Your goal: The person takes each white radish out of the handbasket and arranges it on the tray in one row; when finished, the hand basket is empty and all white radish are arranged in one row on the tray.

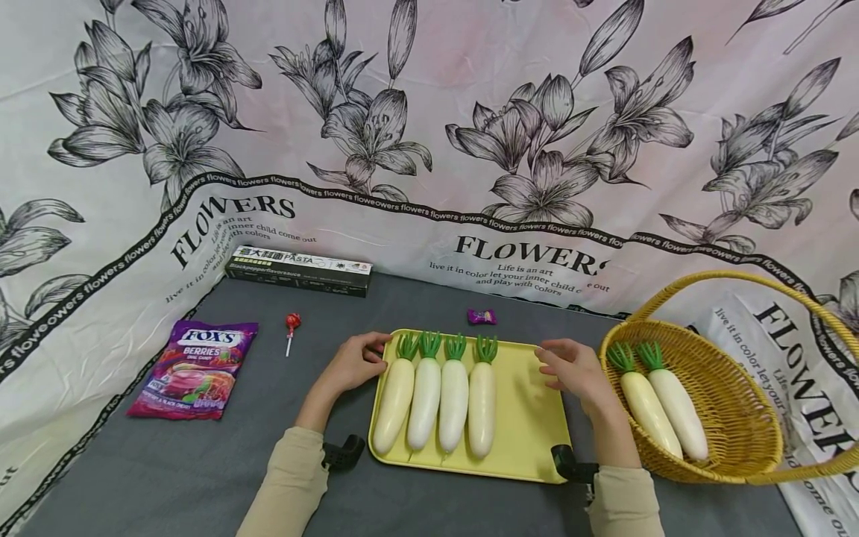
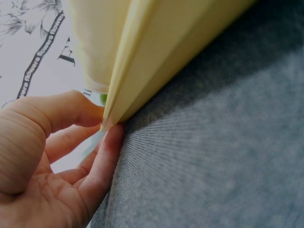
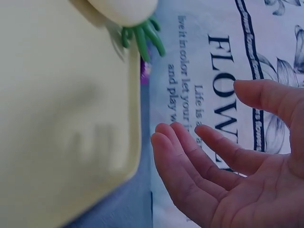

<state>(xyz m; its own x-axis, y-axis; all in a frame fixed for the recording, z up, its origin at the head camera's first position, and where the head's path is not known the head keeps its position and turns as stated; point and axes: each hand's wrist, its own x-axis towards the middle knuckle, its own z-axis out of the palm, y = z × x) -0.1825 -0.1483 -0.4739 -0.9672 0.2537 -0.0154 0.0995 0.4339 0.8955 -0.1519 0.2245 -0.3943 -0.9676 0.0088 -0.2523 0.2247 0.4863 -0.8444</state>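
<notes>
- Nearest to me are my two tan sleeves (image 1: 285, 485), down at the bottom, with a black thing (image 1: 344, 453) on each wrist.
- Far left, a purple candy bag (image 1: 194, 371) lies flat on the gray cloth (image 1: 161, 477). It says FOX'S and BERRIES.
- Just right of it is a red lollipop (image 1: 292, 321) with a white stick that points toward me.
- Behind the lollipop, a long black and white box (image 1: 298, 273) sits near the flower cloth (image 1: 429, 97). It says PASTA.
- My left hand (image 1: 352, 365) is at the back left corner of the yellow tray (image 1: 526, 425). My thumb and a finger pinch its rim.
- Four white radishes (image 1: 424, 406) lie side by side in the left and middle part of the tray. Their green tops point away from me.
- One little purple candy (image 1: 481, 317) lies behind the tray.
- My right hand (image 1: 579, 373) is near the back right corner of the tray. Its fingers are loosely bent and a bit apart, with a gap between them and the rim.
- Far right is a yellow woven basket (image 1: 745, 406) with a big round handle. Two more radishes lie inside, green tops pointing away from me.
</notes>
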